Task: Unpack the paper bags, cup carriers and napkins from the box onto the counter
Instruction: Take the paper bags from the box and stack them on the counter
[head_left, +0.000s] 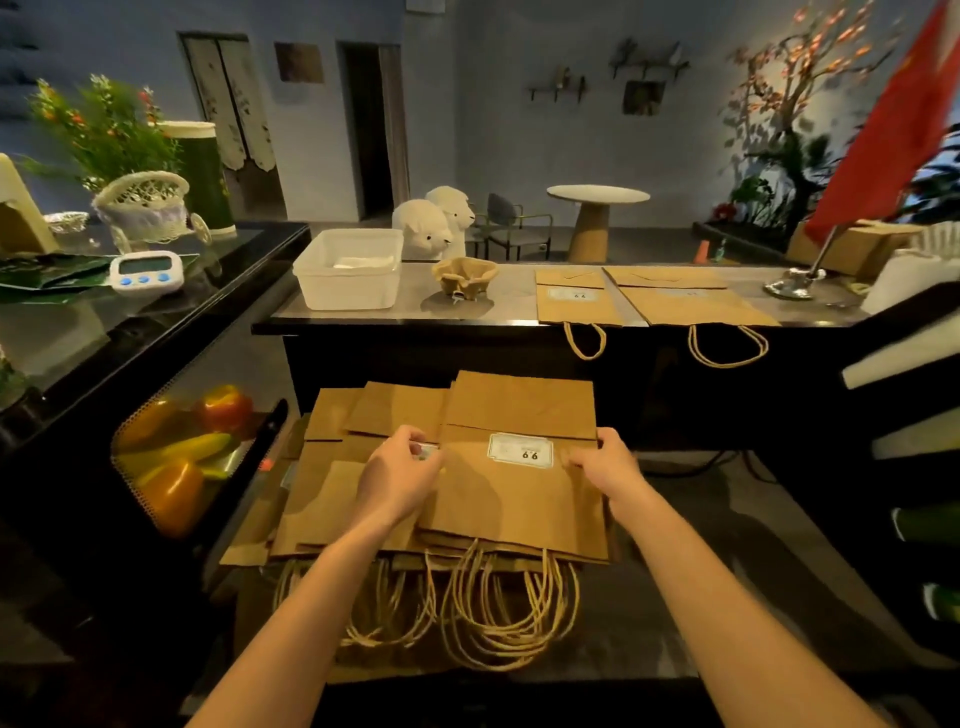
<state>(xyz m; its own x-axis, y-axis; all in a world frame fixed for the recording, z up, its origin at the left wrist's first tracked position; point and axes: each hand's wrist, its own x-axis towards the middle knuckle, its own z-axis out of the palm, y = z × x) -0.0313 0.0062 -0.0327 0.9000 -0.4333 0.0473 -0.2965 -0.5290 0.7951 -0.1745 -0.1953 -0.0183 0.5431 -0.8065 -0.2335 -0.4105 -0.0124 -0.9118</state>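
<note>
below the counter (363, 318), the left hand (400, 480) curls on the left edge of the top bag (519, 499) of a fanned stack; the stack's count is unclear and the box beneath is hidden. the right hand (605, 467) grips the bag's right edge. on the counter lie one tub (350, 278), one cup carrier (464, 278) and two flat bags (576, 304), handles hanging off its front

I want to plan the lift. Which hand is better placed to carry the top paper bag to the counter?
Right, probably. The right hand holds the top paper bag at its right edge, and the unpacked bags lie on the counter ahead to the right. The left hand holds the left edge.
</note>
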